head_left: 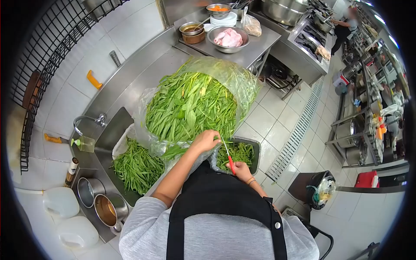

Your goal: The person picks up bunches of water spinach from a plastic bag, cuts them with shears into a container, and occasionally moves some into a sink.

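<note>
My right hand (240, 170) grips a red-handled knife (231, 164), its thin blade pointing up toward my left hand (206, 141). The fingers of that left hand are closed around leafy greens (175, 151), partly hidden by the hand and wrist. Just beyond my hands, a large clear plastic bag (247, 84) lies open, full of long-leaved greens (190, 106). Below the knife, green trimmings (242, 152) fill part of a dark bin (256, 158). More greens (138, 167) are heaped in the sink at my left, over a white container (121, 145).
The steel sink (104, 141) has a faucet (89, 121) and soap bottle (85, 144). Metal pots (110, 210) and plastic jugs (78, 232) stand at left. Ahead, a bowl (229, 48) holds raw meat. A trash bin (303, 186) and shelving (346, 134) are right; another person (344, 28) stands far off.
</note>
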The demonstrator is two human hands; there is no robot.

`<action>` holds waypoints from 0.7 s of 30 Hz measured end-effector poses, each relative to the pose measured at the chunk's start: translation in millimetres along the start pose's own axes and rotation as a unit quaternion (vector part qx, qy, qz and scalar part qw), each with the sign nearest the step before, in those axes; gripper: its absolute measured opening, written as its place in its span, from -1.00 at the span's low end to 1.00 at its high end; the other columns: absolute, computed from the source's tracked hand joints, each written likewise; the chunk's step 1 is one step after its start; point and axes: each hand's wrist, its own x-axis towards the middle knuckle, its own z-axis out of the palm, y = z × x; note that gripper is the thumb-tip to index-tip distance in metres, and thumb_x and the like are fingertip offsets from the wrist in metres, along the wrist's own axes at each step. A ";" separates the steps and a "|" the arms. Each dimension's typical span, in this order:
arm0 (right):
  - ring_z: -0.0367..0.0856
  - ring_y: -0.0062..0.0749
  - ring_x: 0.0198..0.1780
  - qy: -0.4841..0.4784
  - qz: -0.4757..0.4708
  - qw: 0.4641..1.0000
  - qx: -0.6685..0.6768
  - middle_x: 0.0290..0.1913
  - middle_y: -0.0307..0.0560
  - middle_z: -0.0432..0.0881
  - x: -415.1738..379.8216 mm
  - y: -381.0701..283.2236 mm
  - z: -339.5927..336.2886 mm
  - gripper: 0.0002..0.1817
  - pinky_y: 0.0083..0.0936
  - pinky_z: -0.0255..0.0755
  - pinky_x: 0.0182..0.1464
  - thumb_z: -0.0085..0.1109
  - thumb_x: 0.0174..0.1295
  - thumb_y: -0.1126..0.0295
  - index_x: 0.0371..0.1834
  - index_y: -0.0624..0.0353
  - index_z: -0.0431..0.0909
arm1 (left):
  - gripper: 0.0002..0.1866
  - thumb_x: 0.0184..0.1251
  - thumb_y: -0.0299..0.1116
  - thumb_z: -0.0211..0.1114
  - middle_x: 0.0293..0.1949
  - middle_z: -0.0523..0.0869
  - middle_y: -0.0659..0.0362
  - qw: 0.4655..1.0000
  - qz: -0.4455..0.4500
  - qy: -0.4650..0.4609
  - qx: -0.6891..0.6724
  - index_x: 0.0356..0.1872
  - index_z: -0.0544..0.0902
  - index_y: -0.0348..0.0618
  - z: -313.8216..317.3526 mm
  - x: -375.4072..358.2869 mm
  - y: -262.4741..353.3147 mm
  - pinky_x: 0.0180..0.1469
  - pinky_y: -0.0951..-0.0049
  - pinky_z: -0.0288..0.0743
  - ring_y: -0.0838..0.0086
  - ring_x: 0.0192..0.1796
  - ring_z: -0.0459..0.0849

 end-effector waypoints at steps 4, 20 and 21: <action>0.20 -0.74 -0.67 0.022 0.016 0.999 -0.038 -0.72 -0.40 0.35 -6.1 8.2 -13.6 -0.56 -0.68 0.09 -0.60 0.28 0.08 0.07 -0.72 0.16 0.45 | -0.81 0.10 -0.23 0.26 -0.25 0.64 -0.01 1.000 -0.006 -0.013 0.000 -0.34 0.61 -0.11 5.2 1.7 7.7 -0.10 0.20 0.44 0.11 -0.12 0.57; 0.29 -0.69 -0.75 -0.007 0.043 0.998 0.047 -0.70 -0.35 0.38 86.8 -48.2 -28.3 -0.53 -0.74 0.14 -0.69 0.23 0.06 -0.08 -0.66 0.08 0.39 | -0.82 0.12 -0.27 0.21 -0.28 0.62 -0.06 0.998 0.029 0.050 -0.015 -0.35 0.55 -0.16 4.5 -6.5 3.3 -0.10 0.19 0.42 0.06 -0.15 0.57; 0.31 -0.68 -0.75 -0.014 0.043 0.997 0.056 -0.69 -0.35 0.39 87.4 -50.9 -27.5 -0.53 -0.74 0.16 -0.69 0.23 0.06 -0.08 -0.66 0.07 0.38 | -0.82 0.12 -0.27 0.21 -0.28 0.62 -0.06 0.998 0.028 0.053 -0.014 -0.35 0.55 -0.16 6.5 -5.3 1.9 -0.10 0.19 0.42 0.06 -0.15 0.57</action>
